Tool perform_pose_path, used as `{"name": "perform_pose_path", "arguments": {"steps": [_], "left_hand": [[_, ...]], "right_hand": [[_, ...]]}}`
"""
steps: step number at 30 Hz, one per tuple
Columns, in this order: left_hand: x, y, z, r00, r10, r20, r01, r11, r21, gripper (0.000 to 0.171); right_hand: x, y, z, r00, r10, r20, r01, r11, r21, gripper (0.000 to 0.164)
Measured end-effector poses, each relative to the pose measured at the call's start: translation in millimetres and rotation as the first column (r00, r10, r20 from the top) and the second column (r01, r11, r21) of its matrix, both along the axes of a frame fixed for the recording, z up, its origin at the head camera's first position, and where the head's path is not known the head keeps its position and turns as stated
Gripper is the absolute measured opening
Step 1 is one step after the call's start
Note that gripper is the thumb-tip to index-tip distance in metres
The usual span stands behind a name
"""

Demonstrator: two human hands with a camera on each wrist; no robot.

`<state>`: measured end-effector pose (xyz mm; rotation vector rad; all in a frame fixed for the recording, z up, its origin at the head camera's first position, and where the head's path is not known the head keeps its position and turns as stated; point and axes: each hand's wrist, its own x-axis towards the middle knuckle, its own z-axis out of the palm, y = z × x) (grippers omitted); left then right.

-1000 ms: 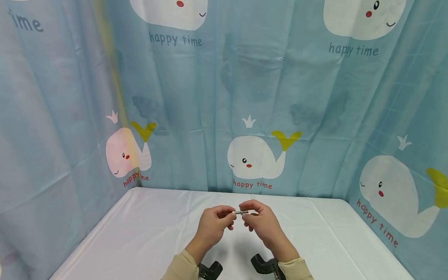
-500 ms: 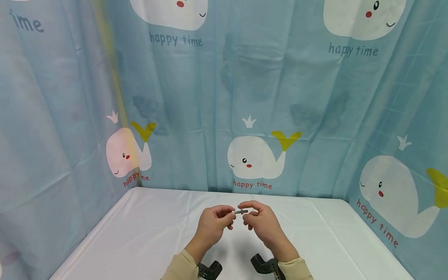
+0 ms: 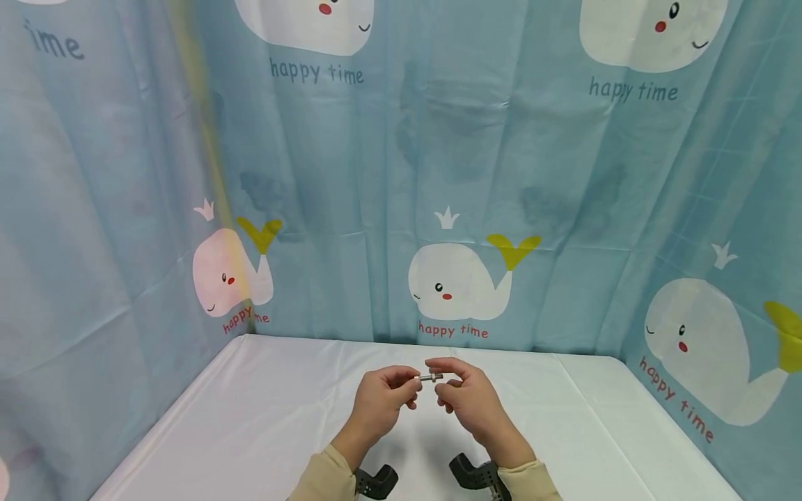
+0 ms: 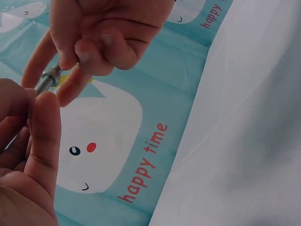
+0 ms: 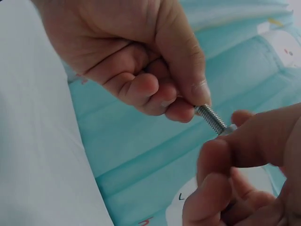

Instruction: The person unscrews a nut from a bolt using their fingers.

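Observation:
A small silver threaded bolt (image 3: 425,378) lies nearly level between the two hands, above the table. My left hand (image 3: 383,400) pinches one end of it between thumb and forefinger, hiding that end. On the bolt's shank sits a metal nut (image 4: 51,75), and bare thread (image 5: 212,118) shows between it and the left fingertips. My right hand (image 3: 466,393) is at the other end, forefinger stretched out above the bolt and thumb below. In the head view those two fingers stand apart around the nut; whether one touches it is hard to tell.
Beneath the hands spreads a table with a white cloth (image 3: 250,417). A blue curtain (image 3: 351,278) printed with whales hangs behind it and along both sides. Each wrist carries a black camera mount (image 3: 377,482).
The right forefinger has lifted a little away from the bolt and reaches slightly farther left. Bolt and nut have tilted slightly, their right end higher. The left hand keeps its pinch.

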<state>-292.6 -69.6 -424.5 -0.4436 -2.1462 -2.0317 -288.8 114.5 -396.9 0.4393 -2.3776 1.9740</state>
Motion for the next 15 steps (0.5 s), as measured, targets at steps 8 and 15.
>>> {"name": "perform_pose_path", "arguments": {"steps": [8, 15], "left_hand": [[0.9, -0.6, 0.9, 1.000, -0.009, -0.003, 0.009, 1.000, 0.004, 0.016], [1.8, -1.6, 3.9, 1.000, -0.004, 0.000, 0.004, 1.000, 0.009, 0.013]], "right_hand": [[0.9, -0.2, 0.2, 0.998, -0.004, 0.057, 0.006, 0.999, -0.036, 0.032], [0.5, -0.2, 0.9, 1.000, -0.028, 0.012, 0.029, 0.998, -0.063, 0.020]]}}
